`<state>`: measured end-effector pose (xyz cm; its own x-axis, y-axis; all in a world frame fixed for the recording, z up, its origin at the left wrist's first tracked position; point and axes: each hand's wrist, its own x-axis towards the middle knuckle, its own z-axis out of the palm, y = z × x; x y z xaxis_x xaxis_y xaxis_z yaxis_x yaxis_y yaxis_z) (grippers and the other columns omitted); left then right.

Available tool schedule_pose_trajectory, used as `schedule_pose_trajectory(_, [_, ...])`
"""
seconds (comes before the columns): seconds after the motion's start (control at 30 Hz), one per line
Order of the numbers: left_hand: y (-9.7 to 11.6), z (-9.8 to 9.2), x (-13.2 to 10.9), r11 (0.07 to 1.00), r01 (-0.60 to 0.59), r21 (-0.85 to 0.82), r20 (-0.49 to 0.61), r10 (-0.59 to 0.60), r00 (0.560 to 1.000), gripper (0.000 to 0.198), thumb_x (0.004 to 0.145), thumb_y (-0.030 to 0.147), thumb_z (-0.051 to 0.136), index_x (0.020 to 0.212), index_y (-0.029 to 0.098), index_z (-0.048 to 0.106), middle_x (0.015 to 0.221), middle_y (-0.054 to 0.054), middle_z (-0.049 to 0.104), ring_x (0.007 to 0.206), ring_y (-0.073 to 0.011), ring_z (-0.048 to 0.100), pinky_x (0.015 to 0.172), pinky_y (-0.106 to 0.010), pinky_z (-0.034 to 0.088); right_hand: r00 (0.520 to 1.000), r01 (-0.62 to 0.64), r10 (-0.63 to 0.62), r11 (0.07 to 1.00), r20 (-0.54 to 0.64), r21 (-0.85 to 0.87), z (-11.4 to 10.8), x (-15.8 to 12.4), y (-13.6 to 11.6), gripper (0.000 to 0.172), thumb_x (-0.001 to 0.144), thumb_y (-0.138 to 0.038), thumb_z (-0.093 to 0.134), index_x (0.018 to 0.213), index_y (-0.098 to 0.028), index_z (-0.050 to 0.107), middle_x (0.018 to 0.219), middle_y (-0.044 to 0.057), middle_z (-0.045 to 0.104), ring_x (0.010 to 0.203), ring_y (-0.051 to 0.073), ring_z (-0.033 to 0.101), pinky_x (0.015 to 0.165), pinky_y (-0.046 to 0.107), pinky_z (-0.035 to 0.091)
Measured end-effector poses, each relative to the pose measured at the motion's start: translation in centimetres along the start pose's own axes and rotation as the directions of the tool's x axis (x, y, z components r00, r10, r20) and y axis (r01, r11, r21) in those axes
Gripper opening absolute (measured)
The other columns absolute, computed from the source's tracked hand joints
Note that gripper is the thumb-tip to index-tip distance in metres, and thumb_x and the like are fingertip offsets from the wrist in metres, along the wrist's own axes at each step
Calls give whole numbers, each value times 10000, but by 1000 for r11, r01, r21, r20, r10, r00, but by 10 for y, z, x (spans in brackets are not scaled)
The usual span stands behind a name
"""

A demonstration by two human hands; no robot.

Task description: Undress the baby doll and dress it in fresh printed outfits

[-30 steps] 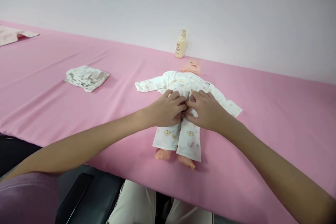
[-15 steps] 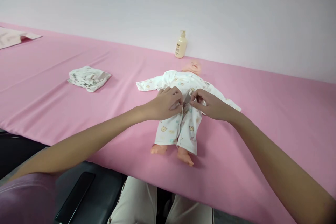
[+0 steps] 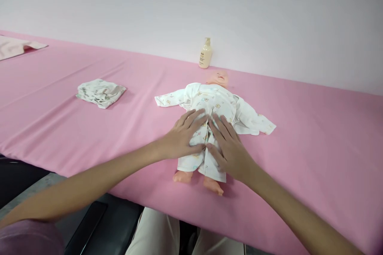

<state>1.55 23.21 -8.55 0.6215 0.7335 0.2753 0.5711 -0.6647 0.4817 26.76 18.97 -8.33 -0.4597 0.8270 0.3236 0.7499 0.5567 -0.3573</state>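
Note:
A baby doll (image 3: 218, 79) lies on its back, head toward the wall and feet toward me. It wears a white long-sleeved top (image 3: 220, 99) with small prints, sleeves spread to both sides, and matching white trousers (image 3: 188, 162). Across the left part of the trousers rests my left hand (image 3: 184, 135), open, fingers spread. My right hand (image 3: 229, 147), also open, lies over the right part, its fingers pointing up the doll's body. The two thumbs nearly meet between the legs. The hands cover the waist and upper legs.
A pink sheet (image 3: 134, 119) covers the table. Left of the doll sits a folded printed cloth (image 3: 101, 92). A cream pump bottle (image 3: 205, 53) stands behind the doll's head by the wall. A pale cloth (image 3: 18, 47) lies far left. A phone (image 3: 86, 227) rests on a black seat below.
Both hands have opened from pinching at the doll's waist and moved down, now flat on the trousers. The top's front and right-hand side show more.

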Motion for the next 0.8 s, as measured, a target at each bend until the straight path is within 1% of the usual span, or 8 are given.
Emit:
schedule_pose_trajectory(0.1, [3,0,-6,1000,21,-4,37,-20,999,1036,981,522,761,1820,381,170,1906,-94,163,1762,-425,94,1379,-698,274,998,-6,5,1000,63,13,-1,-6,-3,734,1167,-524,435,1834,-372,168,1900,65,210,1769,370,136,1389,701,230])
schedule_pose_trajectory(0.23, [0,-14,0,999,-12,-35,31,13,999,928,1014,569,715,1788,352,252,1864,-128,290,1718,-413,250,1365,-690,280,992,-110,116,986,-42,125,-22,-2,21,648,1158,-555,452,1759,-339,345,1784,112,452,1661,355,394,1322,642,379])
schedule_pose_trajectory(0.33, [-18,-20,5,985,112,-133,-144,-131,981,592,1106,528,550,1633,279,445,1692,-145,537,1508,-332,543,1277,-585,432,883,-330,370,927,-290,178,-36,-7,62,560,1104,-590,538,1554,-257,552,1527,169,652,1358,368,631,1137,606,529])
schedule_pose_trajectory(0.43, [-47,-16,10,922,350,-163,-290,-384,877,394,1107,502,506,1375,224,588,1459,-147,688,1293,-321,648,1094,-517,547,779,-503,489,861,-393,74,-36,-22,104,457,1011,-595,633,1277,-225,657,1283,177,719,1109,382,664,1008,616,544])
schedule_pose_trajectory(0.5, [-63,-11,14,889,451,-78,-304,-452,839,379,1078,521,547,1286,215,631,1378,-145,728,1287,-358,634,1101,-540,526,826,-459,420,889,-376,-14,-30,-31,121,411,972,-592,671,1183,-240,665,1228,168,728,1096,391,659,1014,619,522])
schedule_pose_trajectory(0.63, [-77,-6,27,854,517,55,-308,-478,823,432,1059,549,551,1287,203,673,1341,-142,764,1273,-389,645,1155,-569,473,938,-261,229,960,-259,-96,-18,-34,125,341,959,-527,708,1189,-276,675,1186,136,749,1118,388,662,1038,608,489])
schedule_pose_trajectory(0.7, [-77,-5,36,842,538,44,-292,-504,813,469,1054,566,550,1321,195,657,1232,-129,802,1219,-376,690,1110,-541,502,930,-300,283,953,-235,-35,-17,-28,121,384,948,-527,725,1234,-276,672,1187,131,748,1051,363,668,963,564,526])
schedule_pose_trajectory(0.8, [-78,-4,49,825,565,-8,-289,-543,789,459,1035,591,597,1286,209,632,1056,-95,822,1098,-349,742,1009,-502,539,859,-463,479,878,-180,124,-18,-18,115,474,952,-606,714,1268,-259,653,1104,110,755,883,298,675,783,453,547])
